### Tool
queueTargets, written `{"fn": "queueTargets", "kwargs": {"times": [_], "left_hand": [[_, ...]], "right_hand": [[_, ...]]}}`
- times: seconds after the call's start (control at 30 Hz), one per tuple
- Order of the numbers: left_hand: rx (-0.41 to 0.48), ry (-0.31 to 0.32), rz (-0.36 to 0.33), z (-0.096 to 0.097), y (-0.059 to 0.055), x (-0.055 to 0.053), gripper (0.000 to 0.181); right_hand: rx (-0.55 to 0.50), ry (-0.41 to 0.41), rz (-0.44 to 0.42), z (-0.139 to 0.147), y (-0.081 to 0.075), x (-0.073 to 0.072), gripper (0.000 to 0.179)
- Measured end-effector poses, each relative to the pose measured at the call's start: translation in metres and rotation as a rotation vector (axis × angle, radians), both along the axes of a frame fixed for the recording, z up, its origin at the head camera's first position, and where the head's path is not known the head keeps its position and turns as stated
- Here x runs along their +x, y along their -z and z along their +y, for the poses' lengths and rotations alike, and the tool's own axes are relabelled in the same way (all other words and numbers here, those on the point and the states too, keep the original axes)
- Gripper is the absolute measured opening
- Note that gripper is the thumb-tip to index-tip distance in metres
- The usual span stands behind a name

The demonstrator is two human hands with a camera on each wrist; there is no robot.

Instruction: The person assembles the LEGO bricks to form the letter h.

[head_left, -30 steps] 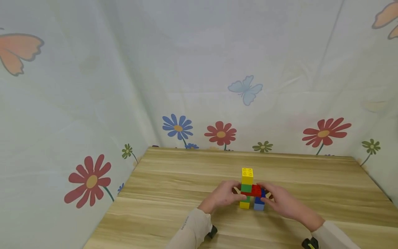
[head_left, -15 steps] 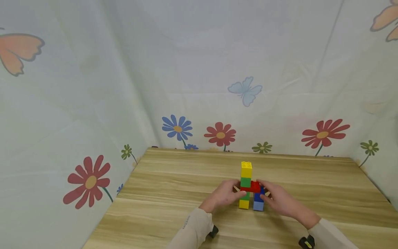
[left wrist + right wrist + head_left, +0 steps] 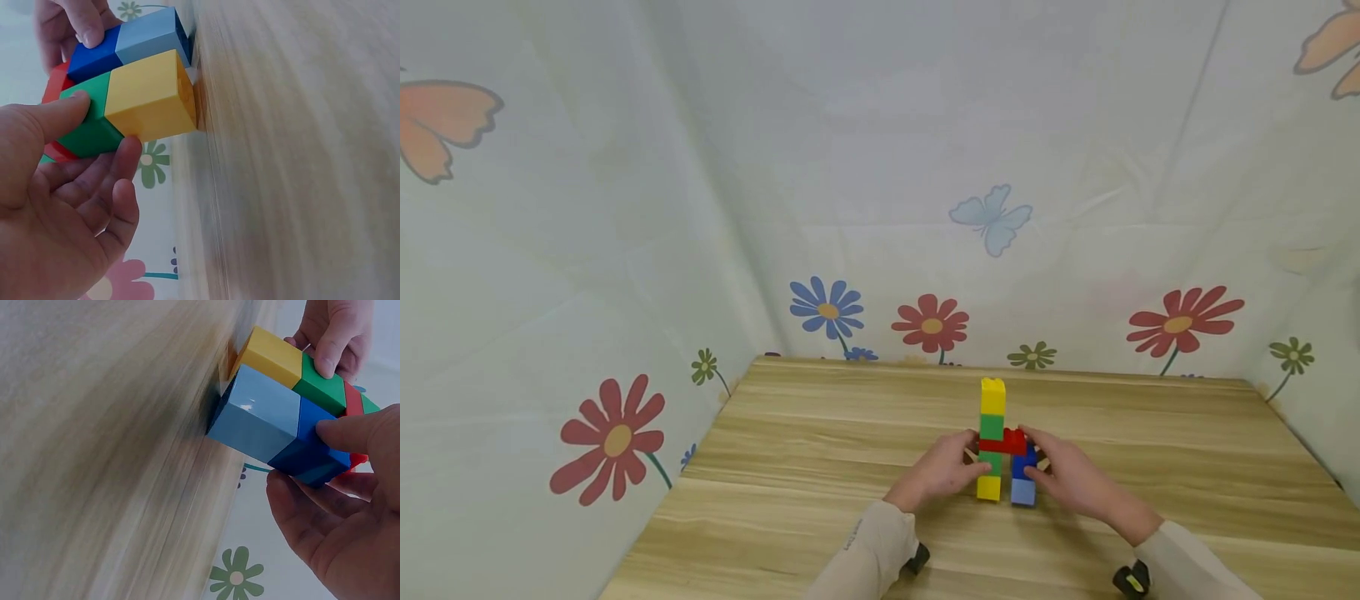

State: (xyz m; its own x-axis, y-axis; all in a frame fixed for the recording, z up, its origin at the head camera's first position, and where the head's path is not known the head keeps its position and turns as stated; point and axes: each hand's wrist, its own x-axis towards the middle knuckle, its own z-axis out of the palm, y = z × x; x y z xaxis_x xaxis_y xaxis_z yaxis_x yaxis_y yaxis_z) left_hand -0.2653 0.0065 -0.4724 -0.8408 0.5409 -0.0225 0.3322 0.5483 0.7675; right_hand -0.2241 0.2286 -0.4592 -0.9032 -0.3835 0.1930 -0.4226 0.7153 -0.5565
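Note:
A structure of toy building bricks stands on the wooden table, leaning back away from me. Its left column has a yellow brick (image 3: 150, 97) at the bottom, a green brick (image 3: 94, 115), then a long red brick (image 3: 1003, 447), another green brick (image 3: 992, 427) and a yellow brick (image 3: 992, 397) on top. The right column is a light blue brick (image 3: 256, 412) under a dark blue brick (image 3: 315, 447), bridged by the red one. My left hand (image 3: 942, 471) pinches the lower green brick between thumb and fingers. My right hand (image 3: 1070, 473) pinches the dark blue brick the same way.
The wooden table (image 3: 820, 433) spreads around the bricks. A pale curtain (image 3: 865, 167) printed with flowers and butterflies hangs behind it and at the left. Dark wrist devices show below both sleeves.
The brick structure has tipped backward, so its top studs show less and its front faces show more. Both hands keep their grip and have shifted only slightly.

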Motion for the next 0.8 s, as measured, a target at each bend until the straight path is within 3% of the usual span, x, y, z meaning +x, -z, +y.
{"fn": "queueTargets", "kwargs": {"times": [0.43, 0.8], "left_hand": [[-0.069, -0.045, 0.027, 0.003, 0.001, -0.004, 0.036], [-0.073, -0.018, -0.008, 0.001, 0.007, -0.003, 0.029]], "right_hand": [[0.01, 0.018, -0.039, -0.002, 0.005, -0.008, 0.058], [0.007, 0.023, -0.144, -0.005, 0.011, -0.011, 0.055]]}}
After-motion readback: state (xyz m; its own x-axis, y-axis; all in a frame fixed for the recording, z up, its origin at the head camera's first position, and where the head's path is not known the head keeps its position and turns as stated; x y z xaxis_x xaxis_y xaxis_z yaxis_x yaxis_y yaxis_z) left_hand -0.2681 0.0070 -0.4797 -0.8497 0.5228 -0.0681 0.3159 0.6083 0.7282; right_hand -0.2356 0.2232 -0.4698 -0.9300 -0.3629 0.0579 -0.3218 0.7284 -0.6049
